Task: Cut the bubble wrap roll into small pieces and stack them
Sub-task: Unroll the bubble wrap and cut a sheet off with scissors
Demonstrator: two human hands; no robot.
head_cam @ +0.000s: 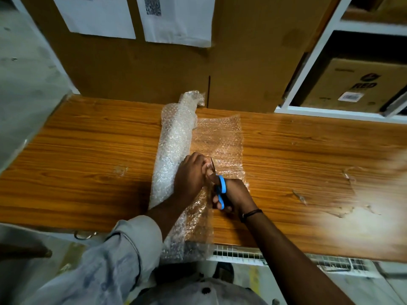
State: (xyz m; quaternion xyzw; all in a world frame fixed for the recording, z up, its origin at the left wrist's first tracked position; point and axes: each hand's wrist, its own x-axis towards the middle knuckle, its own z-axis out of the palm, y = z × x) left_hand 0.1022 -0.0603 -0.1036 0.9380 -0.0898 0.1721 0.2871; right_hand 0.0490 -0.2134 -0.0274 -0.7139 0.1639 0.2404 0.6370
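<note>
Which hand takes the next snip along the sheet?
Right. The right hand grips the scissors, blades in the unrolled sheet; the left hand steadies it beside the roll.

Scissors (222, 187) partly hidden by right hand (235, 193)

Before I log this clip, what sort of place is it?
Probably a stockroom or packing area: white shelving holding a labelled cardboard box, printed sheets on a big carton, and a bubble wrap roll.

Wooden table (88, 139), cardboard panel (242, 62) behind, white shelving (312, 56), perhaps concrete floor (356, 289).
</note>
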